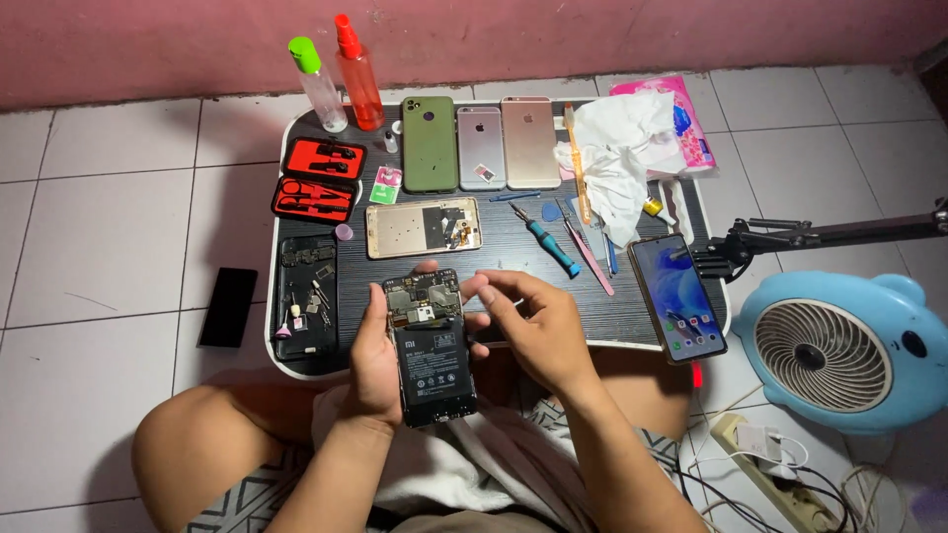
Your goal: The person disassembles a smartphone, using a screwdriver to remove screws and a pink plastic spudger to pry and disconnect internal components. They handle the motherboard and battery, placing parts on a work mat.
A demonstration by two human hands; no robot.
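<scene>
Left hand [375,360] grips opened black phone with exposed battery [431,345]; right hand [528,321] pinches, perhaps a tiny screw, easily dropped.

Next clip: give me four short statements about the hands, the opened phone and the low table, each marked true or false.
1. The left hand holds an opened phone with its battery showing. True.
2. The right hand grips the blue-handled screwdriver. False: the screwdriver lies on the table, apart from the hand.
3. Three phones lie back-up in a row near the table's far edge. True.
4. The spray bottle with orange liquid lies on its side. False: it stands upright.
</scene>
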